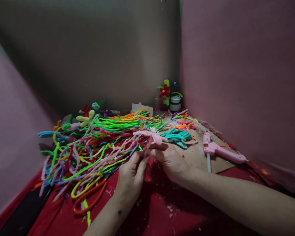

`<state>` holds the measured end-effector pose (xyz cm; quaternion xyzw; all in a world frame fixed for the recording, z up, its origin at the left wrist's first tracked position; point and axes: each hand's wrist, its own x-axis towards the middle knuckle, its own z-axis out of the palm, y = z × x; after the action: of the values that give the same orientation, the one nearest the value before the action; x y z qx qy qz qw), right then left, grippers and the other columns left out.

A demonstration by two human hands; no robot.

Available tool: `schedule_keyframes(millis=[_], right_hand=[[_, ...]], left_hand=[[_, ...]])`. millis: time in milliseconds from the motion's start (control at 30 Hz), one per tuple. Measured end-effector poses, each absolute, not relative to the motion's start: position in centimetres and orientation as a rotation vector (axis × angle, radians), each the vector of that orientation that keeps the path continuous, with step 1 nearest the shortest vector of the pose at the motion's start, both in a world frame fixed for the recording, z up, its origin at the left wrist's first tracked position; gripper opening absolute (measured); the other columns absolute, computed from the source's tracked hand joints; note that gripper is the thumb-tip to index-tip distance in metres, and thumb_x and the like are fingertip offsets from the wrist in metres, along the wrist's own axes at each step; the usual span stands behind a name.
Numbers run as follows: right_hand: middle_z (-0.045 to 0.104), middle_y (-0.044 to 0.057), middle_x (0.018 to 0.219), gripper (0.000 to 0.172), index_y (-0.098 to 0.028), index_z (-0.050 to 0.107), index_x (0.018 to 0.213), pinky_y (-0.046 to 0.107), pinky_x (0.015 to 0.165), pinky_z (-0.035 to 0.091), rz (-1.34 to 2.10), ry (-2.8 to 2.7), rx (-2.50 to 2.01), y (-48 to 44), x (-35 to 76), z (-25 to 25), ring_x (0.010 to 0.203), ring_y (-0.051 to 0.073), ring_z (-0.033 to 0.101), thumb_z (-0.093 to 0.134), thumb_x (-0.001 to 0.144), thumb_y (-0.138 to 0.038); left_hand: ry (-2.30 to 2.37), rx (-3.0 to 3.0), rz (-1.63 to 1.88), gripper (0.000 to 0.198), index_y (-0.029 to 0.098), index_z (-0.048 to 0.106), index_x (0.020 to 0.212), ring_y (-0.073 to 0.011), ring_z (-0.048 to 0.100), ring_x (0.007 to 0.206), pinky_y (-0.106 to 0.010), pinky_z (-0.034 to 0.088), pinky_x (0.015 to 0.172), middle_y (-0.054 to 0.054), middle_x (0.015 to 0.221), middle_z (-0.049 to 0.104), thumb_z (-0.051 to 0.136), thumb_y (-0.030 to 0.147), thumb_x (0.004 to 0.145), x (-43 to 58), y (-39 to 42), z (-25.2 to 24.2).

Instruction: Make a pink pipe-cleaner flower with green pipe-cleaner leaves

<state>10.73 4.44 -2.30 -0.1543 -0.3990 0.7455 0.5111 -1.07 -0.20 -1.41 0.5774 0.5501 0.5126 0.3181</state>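
Left hand [131,175], right hand [173,162]: fingertips pinched narrow at the brownish stem [150,143] of one pale-pink, fuzzy pipe-cleaner flower [157,138], frame centre. Judged light, soft, bendable, easily crushed; best held by stem. Beyond, right of centre: teal fuzzy pipe-cleaner bundle [178,135].

L hand [132,172] & R hand [172,160] both bare, wrists incl. L forearm [107,221] bare too, short bit seen, cut off at near edge of view. R forearm [236,193] likewise bare, much longer stretch, out to right edge; narrow nr. the wrist, broadening steadily to the right. One marking: small dark spot [119,212], roundish, on L wrist area; tattoo, ink or mole, can't tell. Fingers [135,157] slim w/ rounded knuckles, tips partly hidden; nail detail too small & dim to make out at this res.
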Motion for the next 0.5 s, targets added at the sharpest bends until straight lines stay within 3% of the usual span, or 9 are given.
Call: schedule_keyframes(millis=[267, 500], right_hand=[[0.063, -0.001, 0.067, 0.006, -0.018, 0.068, 0.069, 0.029, 0.071, 0.041, 1.716, -0.993, -0.360, 4.48, 10.76, -2.47, 0.064, 0.012, 0.052, 0.071, 0.065, -0.022], [0.061, -0.002, 0.066, 0.011, -0.016, 0.066, 0.065, 0.027, 0.070, 0.041, 1.780, -0.959, -0.446, 4.41, 10.80, -2.41, 0.064, 0.011, 0.051, 0.074, 0.060, -0.022]], left_hand=[[1.559, 1.752, 1.436, 0.007, 0.021, 0.062, 0.066, -0.0099, 0.039, 0.047, -0.020, 0.032, 0.050, 0.004, 0.051, 0.049, 0.061, 0.022, 0.073, -1.26, -0.05, -1.96], [1.341, 1.254, 1.236, 0.024, 0.016, 0.052, 0.058, -0.0053, 0.033, 0.038, -0.018, 0.023, 0.038, 0.004, 0.047, 0.047, 0.061, 0.032, 0.074, -1.26, 0.03, -1.15]])
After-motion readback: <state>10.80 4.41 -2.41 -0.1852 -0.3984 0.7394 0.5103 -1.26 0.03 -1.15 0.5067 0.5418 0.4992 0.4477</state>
